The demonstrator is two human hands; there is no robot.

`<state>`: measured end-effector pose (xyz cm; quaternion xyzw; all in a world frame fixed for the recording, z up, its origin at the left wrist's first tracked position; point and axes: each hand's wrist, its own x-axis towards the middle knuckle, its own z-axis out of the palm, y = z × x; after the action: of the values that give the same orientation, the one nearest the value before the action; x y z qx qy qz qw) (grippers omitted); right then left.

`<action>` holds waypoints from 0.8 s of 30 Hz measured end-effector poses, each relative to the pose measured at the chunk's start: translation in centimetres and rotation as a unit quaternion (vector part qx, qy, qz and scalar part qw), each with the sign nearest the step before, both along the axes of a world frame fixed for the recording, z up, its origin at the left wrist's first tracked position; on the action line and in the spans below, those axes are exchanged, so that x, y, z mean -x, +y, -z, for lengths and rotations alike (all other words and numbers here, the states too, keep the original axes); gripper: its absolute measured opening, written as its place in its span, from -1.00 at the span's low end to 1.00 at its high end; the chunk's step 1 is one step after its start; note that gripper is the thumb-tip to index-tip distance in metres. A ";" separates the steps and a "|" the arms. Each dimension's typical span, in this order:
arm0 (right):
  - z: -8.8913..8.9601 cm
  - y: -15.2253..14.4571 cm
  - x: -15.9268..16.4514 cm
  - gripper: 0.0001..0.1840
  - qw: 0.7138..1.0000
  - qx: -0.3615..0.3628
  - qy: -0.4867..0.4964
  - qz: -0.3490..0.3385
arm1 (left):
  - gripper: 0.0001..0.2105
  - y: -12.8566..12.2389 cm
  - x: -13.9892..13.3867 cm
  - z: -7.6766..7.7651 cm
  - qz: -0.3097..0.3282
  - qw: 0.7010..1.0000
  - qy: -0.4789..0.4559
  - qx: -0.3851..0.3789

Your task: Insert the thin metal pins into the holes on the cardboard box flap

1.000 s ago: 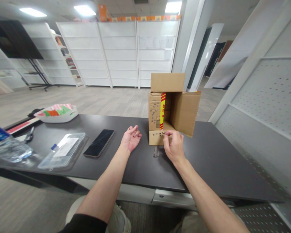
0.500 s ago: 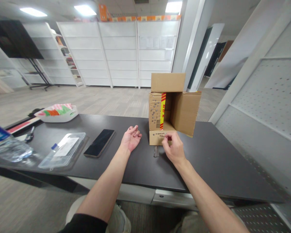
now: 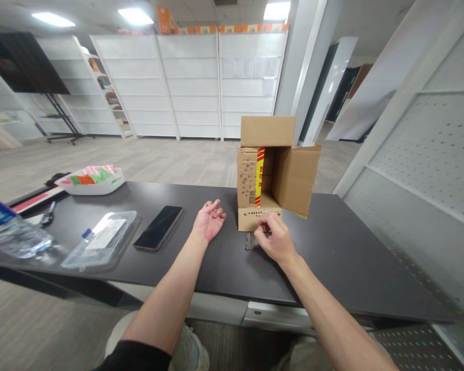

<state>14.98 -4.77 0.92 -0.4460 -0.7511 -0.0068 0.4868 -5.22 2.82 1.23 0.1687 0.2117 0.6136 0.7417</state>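
Note:
My left hand [image 3: 209, 221] rests palm up on the dark table, its fingers loosely bent and apart, holding nothing. Standing to its right is an open cardboard box [image 3: 247, 178] with a yellow and red tape strip [image 3: 259, 178]. Several grey round heads dot its left panel, and small dark holes run along the lower front flap [image 3: 249, 221]. My right hand [image 3: 274, 237] is in front of this flap, thumb and fingers pinched together; whatever they hold is hidden. Just left of its fingertips, a small bunch of thin metal nails [image 3: 249, 240] lies on the table.
Left of my left hand lie a black phone [image 3: 158, 228] and a clear plastic case [image 3: 100, 239]. A water bottle [image 3: 17, 232] is at the far left, with a white basket [image 3: 93, 189] behind. A perforated panel [image 3: 429, 154] borders the right side.
My right hand has shifted slightly down and left along the flap, closer to the nails. The thin nail seen at its fingertips before is no longer visible. My left hand stays still.

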 end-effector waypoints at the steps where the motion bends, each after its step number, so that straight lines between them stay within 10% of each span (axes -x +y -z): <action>1: 0.0 0.0 0.0 -0.91 1.000 0.002 -0.007 -0.004 | -0.73 0.0 0.0 0.0 0.000 1.000 0.001 -0.002; 24: 0.3 -0.3 0.1 -0.89 0.996 0.047 -0.059 -0.055 | -0.73 0.2 0.1 0.2 0.004 1.000 -0.008 -0.003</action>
<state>14.88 -5.07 0.62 -0.4250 -0.8013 0.0289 0.4201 -5.28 3.00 1.03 0.1671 0.2030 0.6129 0.7452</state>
